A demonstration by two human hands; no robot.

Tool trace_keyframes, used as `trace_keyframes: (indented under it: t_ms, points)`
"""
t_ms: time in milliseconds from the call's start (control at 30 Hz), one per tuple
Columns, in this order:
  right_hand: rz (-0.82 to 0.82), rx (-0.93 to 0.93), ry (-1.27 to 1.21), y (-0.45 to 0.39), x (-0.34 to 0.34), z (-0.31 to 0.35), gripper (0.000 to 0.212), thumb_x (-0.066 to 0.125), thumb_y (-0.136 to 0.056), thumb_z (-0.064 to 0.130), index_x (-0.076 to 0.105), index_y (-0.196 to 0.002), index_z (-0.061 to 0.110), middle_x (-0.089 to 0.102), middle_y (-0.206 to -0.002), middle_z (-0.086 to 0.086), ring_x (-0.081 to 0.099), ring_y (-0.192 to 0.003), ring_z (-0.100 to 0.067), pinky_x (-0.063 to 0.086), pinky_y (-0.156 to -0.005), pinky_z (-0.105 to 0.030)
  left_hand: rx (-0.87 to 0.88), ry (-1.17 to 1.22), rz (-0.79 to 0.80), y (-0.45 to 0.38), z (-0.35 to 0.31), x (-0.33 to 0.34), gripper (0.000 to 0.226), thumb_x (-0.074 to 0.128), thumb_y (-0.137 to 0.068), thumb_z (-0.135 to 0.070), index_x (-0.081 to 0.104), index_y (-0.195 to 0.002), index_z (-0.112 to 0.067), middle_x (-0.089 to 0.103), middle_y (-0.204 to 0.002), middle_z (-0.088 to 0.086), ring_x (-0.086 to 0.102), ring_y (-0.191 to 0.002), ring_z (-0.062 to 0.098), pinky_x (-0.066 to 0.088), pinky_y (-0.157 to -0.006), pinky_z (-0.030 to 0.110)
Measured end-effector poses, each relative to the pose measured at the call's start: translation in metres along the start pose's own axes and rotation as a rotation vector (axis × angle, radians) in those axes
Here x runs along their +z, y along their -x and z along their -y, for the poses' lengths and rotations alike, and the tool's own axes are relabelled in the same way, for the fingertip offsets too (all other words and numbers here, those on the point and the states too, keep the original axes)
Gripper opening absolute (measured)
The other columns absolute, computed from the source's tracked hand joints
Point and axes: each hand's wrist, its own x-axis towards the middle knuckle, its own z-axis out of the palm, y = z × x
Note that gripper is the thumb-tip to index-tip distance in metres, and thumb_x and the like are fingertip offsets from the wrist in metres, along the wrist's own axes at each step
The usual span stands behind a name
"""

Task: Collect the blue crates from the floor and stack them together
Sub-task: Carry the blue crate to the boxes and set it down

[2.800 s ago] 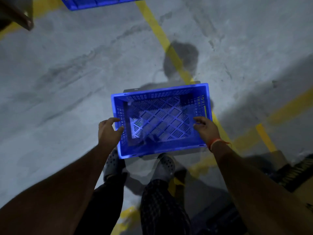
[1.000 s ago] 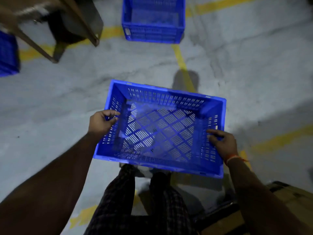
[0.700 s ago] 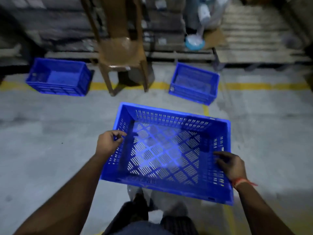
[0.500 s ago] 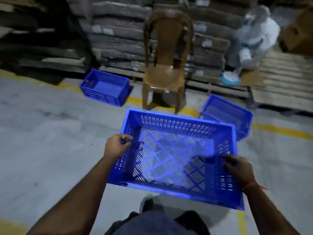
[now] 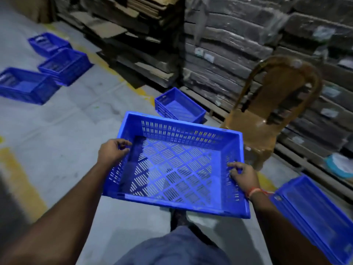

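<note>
Blue crate (image 5: pixel 175 165) is hanging at waist height; we are carrying it empty, left hand (image 5: pixel 111 152) and right hand (image 5: pixel 243 175) each curling a narrow grip over a side rim. Other crates are lying on the floor (image 5: pixel 66 134). Risk: we are walking toward the nearest floor crate (image 5: pixel 179 108) and brown chair (image 5: pixel 273 115); tripping or clipping is likely, judging by dim light.

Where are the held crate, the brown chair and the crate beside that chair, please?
held crate (image 5: pixel 172 169): head view, slatted floor.
brown chair (image 5: pixel 252 123): head view, seat.
crate beside chair (image 5: pixel 179 109): head view, inside bottom.
</note>
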Motion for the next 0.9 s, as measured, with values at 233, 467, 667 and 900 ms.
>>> trace_keyframes:
  t_ms: [233, 467, 667, 900]
  points:
    - [0.154, -0.084, -0.042, -0.128, 0.055, 0.080, 0.023, 0.063, -0.082, 0.001, 0.077, -0.096, 0.014, 0.073, -0.107, -0.012, 0.064, -0.102, -0.014, 0.044, -0.080, -0.025, -0.201, 0.049, -0.141, -0.056, 0.030, -0.030, 0.018, 0.076, -0.081, -0.024, 0.080, -0.097, -0.031, 0.075, -0.086, -0.002, 0.069, -0.083, 0.018, 0.045, -0.072, 0.027]
    - [0.325, -0.242, 0.049, -0.233, 0.118, 0.175, 0.025, 0.067, -0.080, 0.003, 0.077, -0.099, 0.016, 0.074, -0.088, -0.006, 0.069, -0.093, -0.019, 0.045, -0.076, -0.025, -0.402, 0.178, -0.310, -0.074, 0.076, -0.053, 0.017, 0.074, -0.082, -0.020, 0.080, -0.096, -0.029, 0.077, -0.087, -0.004, 0.069, -0.083, 0.014, 0.046, -0.074, 0.026]
    - [0.477, -0.453, 0.182, -0.292, 0.216, 0.283, 0.025, 0.072, -0.078, 0.003, 0.077, -0.099, 0.016, 0.067, -0.075, 0.002, 0.065, -0.080, -0.018, 0.041, -0.071, -0.022, -0.594, 0.291, -0.449, -0.082, 0.147, -0.078, 0.020, 0.074, -0.080, -0.021, 0.079, -0.097, -0.030, 0.076, -0.085, -0.007, 0.069, -0.081, 0.013, 0.048, -0.072, 0.027]
    - [0.665, -0.648, 0.279, -0.301, 0.344, 0.410, 0.025, 0.073, -0.078, 0.004, 0.076, -0.096, 0.021, 0.068, -0.081, 0.000, 0.062, -0.082, -0.015, 0.044, -0.077, -0.026, -0.790, 0.384, -0.649, -0.068, 0.220, -0.117, 0.021, 0.074, -0.082, -0.016, 0.076, -0.095, -0.032, 0.064, -0.070, -0.005, 0.058, -0.062, 0.005, 0.043, -0.064, 0.024]
